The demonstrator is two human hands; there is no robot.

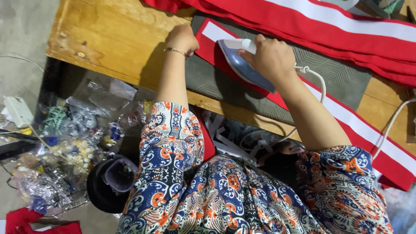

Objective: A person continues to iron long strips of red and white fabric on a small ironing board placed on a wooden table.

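Two hands at work: right hand [271, 56] grips iron [242, 65] near strip [346, 117] end, left hand [183, 38] pins it flat; most unpressed.
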